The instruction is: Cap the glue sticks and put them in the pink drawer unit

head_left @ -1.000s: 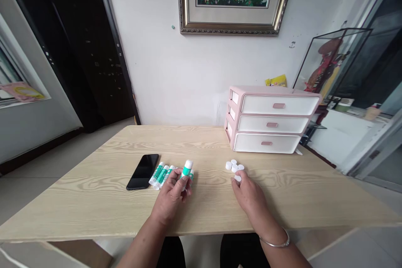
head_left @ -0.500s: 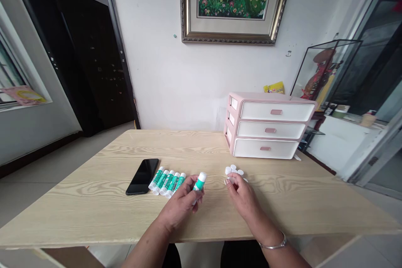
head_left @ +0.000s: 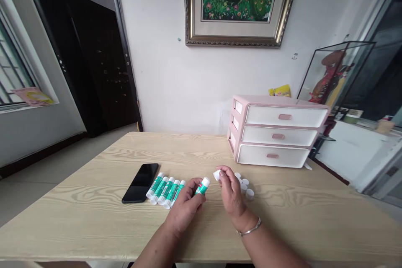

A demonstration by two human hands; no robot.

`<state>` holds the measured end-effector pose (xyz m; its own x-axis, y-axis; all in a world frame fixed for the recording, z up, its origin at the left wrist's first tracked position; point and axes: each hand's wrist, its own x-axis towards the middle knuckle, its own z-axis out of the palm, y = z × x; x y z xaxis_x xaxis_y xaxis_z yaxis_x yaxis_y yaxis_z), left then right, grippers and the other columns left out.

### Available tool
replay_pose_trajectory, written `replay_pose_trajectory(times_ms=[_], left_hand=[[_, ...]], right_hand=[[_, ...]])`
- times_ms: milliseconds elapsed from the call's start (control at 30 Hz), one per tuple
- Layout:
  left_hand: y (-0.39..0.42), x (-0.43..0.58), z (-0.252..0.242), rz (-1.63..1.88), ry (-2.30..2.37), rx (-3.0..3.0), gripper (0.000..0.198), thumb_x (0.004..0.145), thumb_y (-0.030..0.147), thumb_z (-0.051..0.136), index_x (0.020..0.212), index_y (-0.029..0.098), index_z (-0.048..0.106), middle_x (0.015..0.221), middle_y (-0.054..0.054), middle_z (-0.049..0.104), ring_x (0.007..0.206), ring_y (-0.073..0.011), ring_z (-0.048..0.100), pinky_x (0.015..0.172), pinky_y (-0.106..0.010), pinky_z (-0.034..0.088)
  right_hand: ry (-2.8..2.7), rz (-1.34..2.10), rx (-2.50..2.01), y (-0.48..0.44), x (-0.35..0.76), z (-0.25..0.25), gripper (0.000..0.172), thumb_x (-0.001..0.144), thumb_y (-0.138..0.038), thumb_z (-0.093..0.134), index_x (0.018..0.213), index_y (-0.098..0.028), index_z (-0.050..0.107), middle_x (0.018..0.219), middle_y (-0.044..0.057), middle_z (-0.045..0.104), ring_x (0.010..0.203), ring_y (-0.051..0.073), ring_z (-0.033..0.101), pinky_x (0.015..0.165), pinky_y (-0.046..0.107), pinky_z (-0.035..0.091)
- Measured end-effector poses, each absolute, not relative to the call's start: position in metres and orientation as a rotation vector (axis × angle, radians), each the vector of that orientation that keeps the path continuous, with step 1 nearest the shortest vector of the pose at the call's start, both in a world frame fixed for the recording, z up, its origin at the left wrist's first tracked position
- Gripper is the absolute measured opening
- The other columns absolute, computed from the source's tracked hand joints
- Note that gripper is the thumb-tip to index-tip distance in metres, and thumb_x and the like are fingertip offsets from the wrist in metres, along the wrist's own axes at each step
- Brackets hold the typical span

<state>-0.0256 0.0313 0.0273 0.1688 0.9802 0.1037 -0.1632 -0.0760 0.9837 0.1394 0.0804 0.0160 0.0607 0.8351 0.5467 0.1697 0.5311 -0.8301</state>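
Note:
My left hand (head_left: 185,201) is closed around a green-and-white glue stick (head_left: 202,186), whose white top end points up and to the right. Between the thumb and fingers of my right hand (head_left: 231,192) is a white cap (head_left: 217,175), held a little to the right of that glue stick and apart from it. Several more white caps (head_left: 249,194) lie on the table just beyond and right of my right hand, which partly covers the group. Left of my left hand, several glue sticks (head_left: 163,189) lie side by side in a slanted row.
A black phone (head_left: 140,183) lies left of the row on the wooden table (head_left: 103,222). At the back right stands a pink-and-white drawer unit (head_left: 278,136) with a yellow packet (head_left: 280,91) by its top. A framed picture (head_left: 234,41) hangs on the wall.
My right hand has lifted a white cap from the group and brought it left, close to the glue stick. My left hand keeps its hold. The camera view has shifted slightly.

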Motion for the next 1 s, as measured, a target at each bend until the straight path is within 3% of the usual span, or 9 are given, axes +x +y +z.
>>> replay_pose_trajectory(times_ms=[133, 233, 333, 700, 1000], left_hand=[[0.029, -0.034, 0.026, 1.208, 0.97, 1.331, 0.034, 0.085, 0.03, 0.066, 0.117, 0.021, 0.06, 0.088, 0.002, 0.059, 0.068, -0.0109, 0.048, 0.062, -0.023, 0.04], [0.029, -0.037, 0.023, 1.208, 0.992, 1.465, 0.035, 0.089, 0.035, 0.066, 0.122, 0.022, 0.062, 0.107, -0.003, 0.065, 0.09, -0.0172, 0.057, 0.081, -0.028, 0.047], [0.03, -0.038, 0.019, 1.206, 1.012, 1.568, 0.035, 0.092, 0.036, 0.066, 0.124, 0.023, 0.063, 0.117, -0.005, 0.067, 0.108, -0.0225, 0.058, 0.097, -0.033, 0.045], [0.03, -0.038, 0.016, 1.211, 0.962, 1.634, 0.035, 0.094, 0.035, 0.064, 0.127, 0.023, 0.065, 0.125, -0.007, 0.069, 0.114, -0.0254, 0.061, 0.101, -0.036, 0.046], [0.027, -0.039, 0.028, 1.152, 0.979, 1.69, 0.039, 0.097, 0.037, 0.06, 0.132, 0.023, 0.066, 0.122, -0.007, 0.072, 0.11, -0.0274, 0.064, 0.097, -0.037, 0.048]], right_hand=[[-1.497, 0.668, -0.893, 0.071, 0.139, 0.013, 0.035, 0.105, -0.045, 0.043, 0.112, -0.021, 0.067, 0.096, 0.006, 0.069, 0.085, 0.018, 0.062, 0.078, 0.029, 0.052], [-1.537, 0.657, -0.877, 0.066, 0.138, 0.011, 0.034, 0.106, -0.044, 0.043, 0.117, -0.021, 0.066, 0.1, 0.007, 0.07, 0.089, 0.019, 0.064, 0.08, 0.03, 0.054], [-1.562, 0.626, -0.859, 0.066, 0.139, 0.008, 0.032, 0.106, -0.041, 0.045, 0.121, -0.022, 0.065, 0.109, 0.008, 0.071, 0.094, 0.019, 0.065, 0.085, 0.032, 0.055], [-1.7, 0.505, -0.809, 0.059, 0.142, 0.016, 0.029, 0.106, -0.033, 0.046, 0.127, -0.025, 0.064, 0.119, 0.008, 0.07, 0.11, 0.022, 0.065, 0.092, 0.034, 0.054], [-1.811, 0.503, -0.801, 0.059, 0.142, 0.013, 0.032, 0.105, -0.033, 0.047, 0.132, -0.025, 0.062, 0.12, 0.009, 0.069, 0.107, 0.023, 0.067, 0.09, 0.036, 0.057]])
